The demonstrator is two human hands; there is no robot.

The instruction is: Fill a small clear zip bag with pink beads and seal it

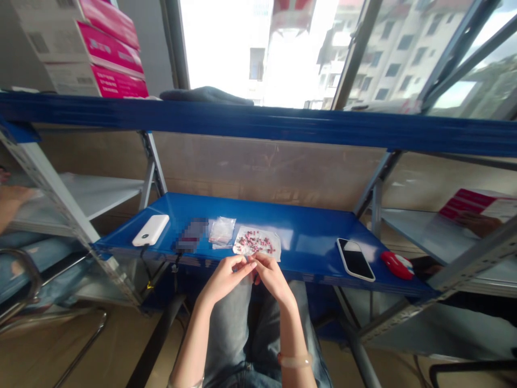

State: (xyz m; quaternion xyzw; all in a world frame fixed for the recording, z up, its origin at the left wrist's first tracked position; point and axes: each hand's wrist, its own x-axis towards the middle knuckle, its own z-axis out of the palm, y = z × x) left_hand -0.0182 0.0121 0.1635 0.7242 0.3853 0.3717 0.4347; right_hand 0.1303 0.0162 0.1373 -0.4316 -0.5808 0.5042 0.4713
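Note:
My left hand point(229, 276) and my right hand point(271, 272) meet fingertip to fingertip over my lap, just at the front edge of the blue shelf. The fingers of both are pinched, and whatever sits between them is too small or hidden to name. Right behind the fingertips lies a white sheet point(276, 241) with many small red and dark bead-like pieces point(253, 241) scattered over it. To its left is a small stack of clear plastic bags point(222, 231).
On the blue shelf point(307, 226) are a white power bank point(151, 230) with a cable, a phone point(355, 260) and a red object point(397, 265). A blue upper beam point(258, 119) crosses ahead, with pink-and-white boxes point(115, 51). Other people's hands show at both sides.

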